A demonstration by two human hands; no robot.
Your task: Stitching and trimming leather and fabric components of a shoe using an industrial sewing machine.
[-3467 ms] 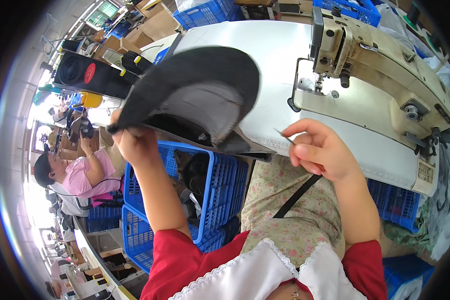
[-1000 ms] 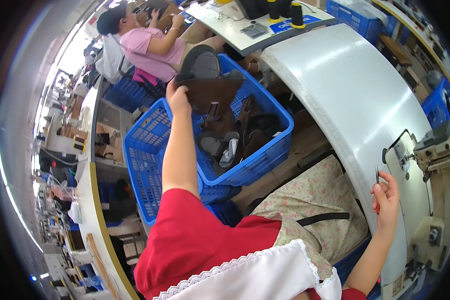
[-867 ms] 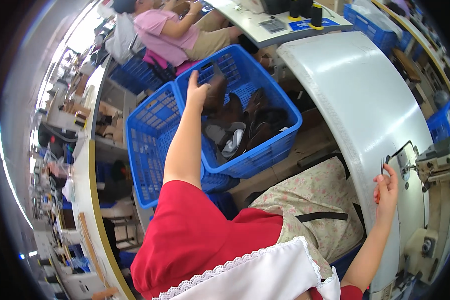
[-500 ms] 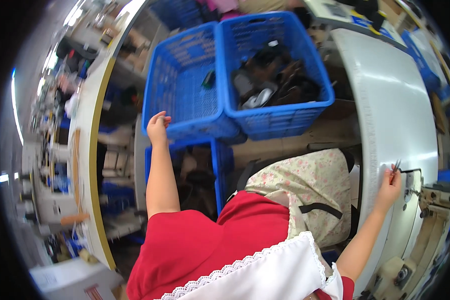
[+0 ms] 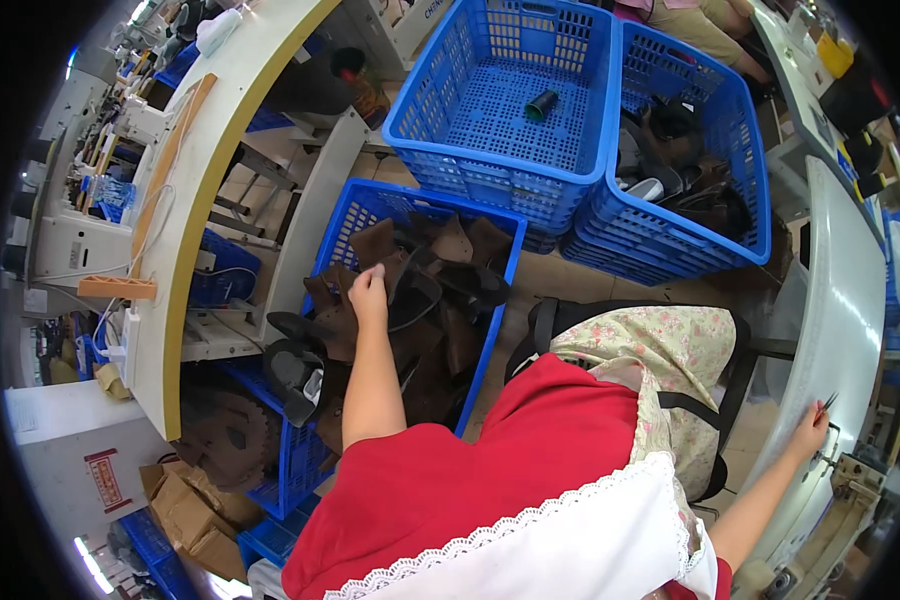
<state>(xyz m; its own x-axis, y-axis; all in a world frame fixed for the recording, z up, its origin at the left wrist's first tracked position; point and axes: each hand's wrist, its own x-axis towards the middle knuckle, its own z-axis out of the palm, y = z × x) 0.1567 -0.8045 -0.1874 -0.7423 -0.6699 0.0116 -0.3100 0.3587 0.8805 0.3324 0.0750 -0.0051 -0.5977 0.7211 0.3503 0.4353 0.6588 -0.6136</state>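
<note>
Left hand (image 5: 369, 294), mid-left, was at brown pieces (image 5: 373, 241), grip unclear; overlap risked snags. Right hand (image 5: 809, 434), lower right, held pointed tool (image 5: 830, 401).

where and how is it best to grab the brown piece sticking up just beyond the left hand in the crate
Probably pinch the brown piece by its upper edge, coming from above with the left hand. That edge looks free while its lower part sits among other dark pieces, and the walls of the blue crate surround the pile.
</note>
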